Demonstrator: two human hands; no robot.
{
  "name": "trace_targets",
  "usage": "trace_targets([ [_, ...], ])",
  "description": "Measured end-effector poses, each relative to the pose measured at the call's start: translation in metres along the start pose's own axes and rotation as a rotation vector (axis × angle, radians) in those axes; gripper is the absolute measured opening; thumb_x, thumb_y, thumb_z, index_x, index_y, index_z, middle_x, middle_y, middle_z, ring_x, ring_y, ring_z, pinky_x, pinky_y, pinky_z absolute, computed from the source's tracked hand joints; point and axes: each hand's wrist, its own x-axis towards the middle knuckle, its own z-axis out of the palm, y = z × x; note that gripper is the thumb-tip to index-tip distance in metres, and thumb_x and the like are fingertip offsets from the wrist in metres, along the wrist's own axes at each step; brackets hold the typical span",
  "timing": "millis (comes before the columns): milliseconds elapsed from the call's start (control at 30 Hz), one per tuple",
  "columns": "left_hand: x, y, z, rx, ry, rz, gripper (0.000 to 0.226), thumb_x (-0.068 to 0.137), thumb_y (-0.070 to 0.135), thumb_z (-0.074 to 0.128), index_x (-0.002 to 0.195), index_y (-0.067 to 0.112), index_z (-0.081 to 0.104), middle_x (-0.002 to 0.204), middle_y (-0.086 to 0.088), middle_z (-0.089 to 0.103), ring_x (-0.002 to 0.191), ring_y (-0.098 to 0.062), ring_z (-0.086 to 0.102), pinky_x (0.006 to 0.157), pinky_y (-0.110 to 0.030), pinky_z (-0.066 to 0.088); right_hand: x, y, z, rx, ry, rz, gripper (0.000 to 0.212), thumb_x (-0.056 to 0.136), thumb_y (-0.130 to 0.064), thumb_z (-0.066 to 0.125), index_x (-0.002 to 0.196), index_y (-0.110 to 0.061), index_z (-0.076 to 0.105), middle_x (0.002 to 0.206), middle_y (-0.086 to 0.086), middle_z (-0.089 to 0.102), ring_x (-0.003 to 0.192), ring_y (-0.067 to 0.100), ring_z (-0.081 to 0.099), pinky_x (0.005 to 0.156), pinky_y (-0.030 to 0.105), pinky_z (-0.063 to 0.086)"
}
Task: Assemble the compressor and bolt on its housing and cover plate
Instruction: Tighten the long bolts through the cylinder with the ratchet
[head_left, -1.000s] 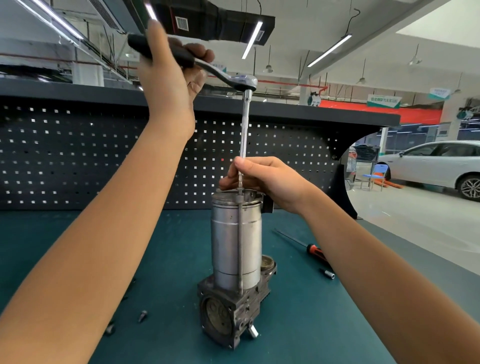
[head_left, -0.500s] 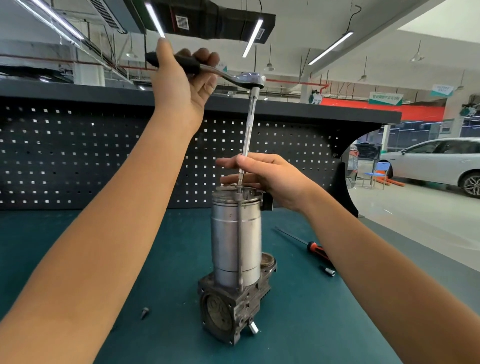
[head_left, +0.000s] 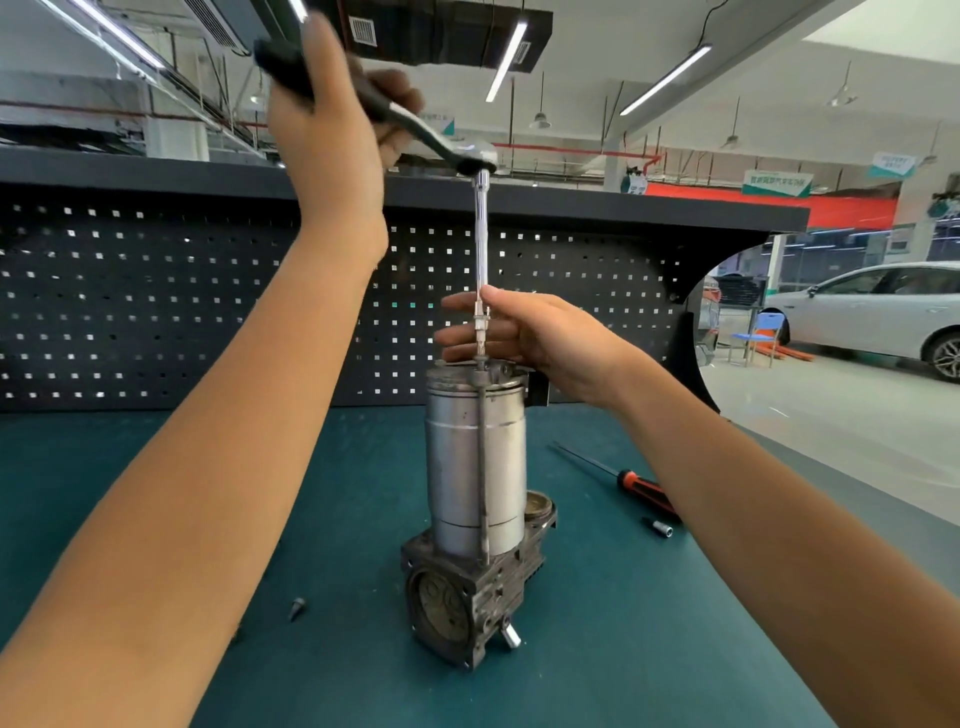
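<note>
The compressor (head_left: 475, 467) stands upright on the green bench mat, a silver cylinder on a dark cast base (head_left: 467, 597). A long through-bolt (head_left: 484, 467) runs down the cylinder's front. My left hand (head_left: 332, 135) grips the black handle of a ratchet wrench (head_left: 447, 148) held high. Its long extension bar (head_left: 482, 244) drops straight down to the bolt head on the cylinder's top. My right hand (head_left: 524, 332) rests at the top of the cylinder behind the bar's lower end, thumb and fingers loosely around the socket.
A red-handled screwdriver (head_left: 623, 480) and a small socket bit (head_left: 660, 529) lie on the mat (head_left: 156, 675) to the right of the compressor. A loose bolt (head_left: 297, 607) lies at the left front. A black pegboard (head_left: 130, 312) backs the bench. A white car (head_left: 872, 312) stands far right.
My left hand has swung the ratchet handle back and forth above the extension bar. My right hand's fingers have opened out a little around the socket. The compressor has stayed put.
</note>
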Motion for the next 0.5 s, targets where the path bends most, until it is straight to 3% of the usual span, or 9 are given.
trace_targets([
  [67, 0.003, -0.006, -0.004, -0.092, 0.020, -0.163, 0.026, 0.102, 0.028, 0.034, 0.086, 0.010, 0.044, 0.074, -0.006, 0.062, 0.073, -0.020, 0.067, 0.072, -0.030, 0.054, 0.000, 0.002, 0.000, 0.024, 0.032, -0.018, 0.026, 0.100, -0.023, 0.040, 0.098, -0.013, 0.064, 0.088, -0.001, 0.074, 0.081, 0.013, 0.070, 0.070, 0.019, 0.053],
  [133, 0.003, -0.006, -0.003, -0.045, -0.032, -0.122, 0.026, 0.102, 0.027, 0.034, 0.087, 0.010, 0.046, 0.075, -0.004, 0.063, 0.074, -0.018, 0.067, 0.072, -0.029, 0.053, 0.000, 0.004, -0.001, 0.034, 0.068, -0.041, 0.024, 0.098, -0.020, 0.044, 0.090, -0.011, 0.065, 0.083, 0.000, 0.074, 0.077, 0.012, 0.070, 0.068, 0.019, 0.054],
  [233, -0.006, 0.007, 0.006, 0.195, -0.221, 0.209, 0.023, 0.100, 0.020, 0.040, 0.082, 0.012, 0.052, 0.073, -0.002, 0.065, 0.074, -0.019, 0.066, 0.069, -0.028, 0.051, 0.001, 0.005, -0.002, 0.008, 0.099, -0.067, 0.024, 0.094, -0.020, 0.050, 0.079, -0.014, 0.068, 0.077, 0.002, 0.073, 0.074, 0.014, 0.070, 0.068, 0.022, 0.055],
  [367, -0.024, 0.019, 0.017, 0.600, -0.400, 0.806, 0.035, 0.092, 0.028, 0.053, 0.081, -0.004, 0.060, 0.074, -0.017, 0.067, 0.070, -0.028, 0.066, 0.071, -0.044, 0.051, 0.001, 0.004, 0.000, -0.049, 0.106, -0.109, 0.023, 0.091, -0.024, 0.053, 0.074, -0.016, 0.067, 0.073, 0.002, 0.071, 0.075, 0.018, 0.068, 0.065, 0.021, 0.053],
  [433, -0.028, 0.018, 0.017, 0.669, -0.347, 0.932, 0.030, 0.093, 0.020, 0.050, 0.085, -0.006, 0.061, 0.073, -0.016, 0.068, 0.068, -0.026, 0.067, 0.067, -0.043, 0.052, 0.002, 0.003, 0.003, -0.103, 0.097, -0.125, 0.026, 0.095, -0.024, 0.049, 0.075, -0.014, 0.062, 0.066, -0.002, 0.068, 0.075, 0.017, 0.069, 0.061, 0.015, 0.049],
  [500, -0.026, 0.017, 0.014, 0.622, -0.259, 0.856, 0.019, 0.093, 0.019, 0.046, 0.088, 0.004, 0.056, 0.073, -0.013, 0.066, 0.066, -0.024, 0.067, 0.066, -0.041, 0.053, 0.002, 0.000, 0.006, -0.130, 0.094, -0.095, 0.030, 0.098, -0.026, 0.046, 0.075, -0.013, 0.059, 0.064, -0.002, 0.067, 0.074, 0.017, 0.070, 0.059, 0.014, 0.048],
])
